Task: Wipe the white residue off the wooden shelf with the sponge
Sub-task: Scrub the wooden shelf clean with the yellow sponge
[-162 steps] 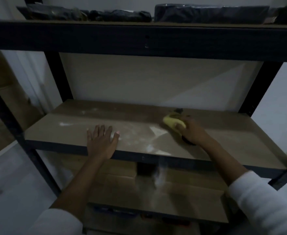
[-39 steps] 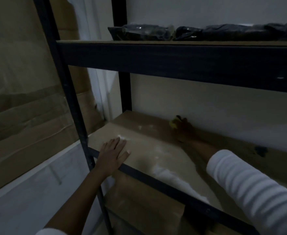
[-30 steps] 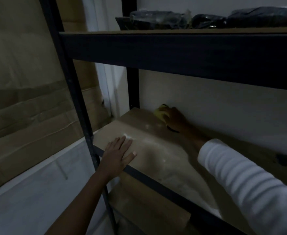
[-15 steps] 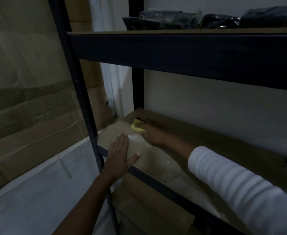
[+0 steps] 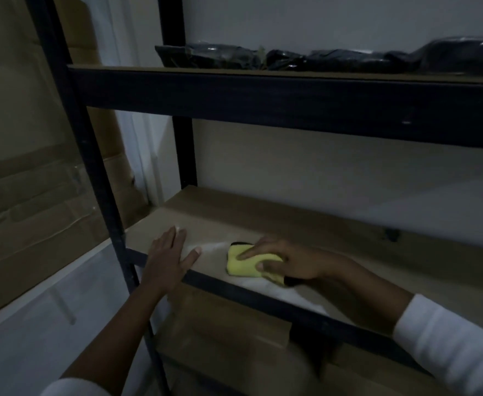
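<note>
Pressing the sponge (image 5: 249, 265), the right hand (image 5: 289, 262) hides its rear edge.

- The sponge (image 5: 251, 263) is pale yellow on top, with a black layer showing at its far edge and under its right end.
- The wooden shelf (image 5: 306, 224) is a dull tan-brown board, darker in the shadow along its back edge.
- The white residue (image 5: 280, 292) lies as a pale, chalky smear near the front edge of the shelf, with a fainter streak left of the sponge.
- The metal frame (image 5: 263, 101) of the rack is black.
- The wrapped bundles (image 5: 320, 60) on the upper shelf are glossy black.
- The sleeve (image 5: 448, 347) is white with faint ribbing.
- The cardboard (image 5: 29, 195) at the left is brown.
- The wall (image 5: 334, 172) is off-white.
</note>
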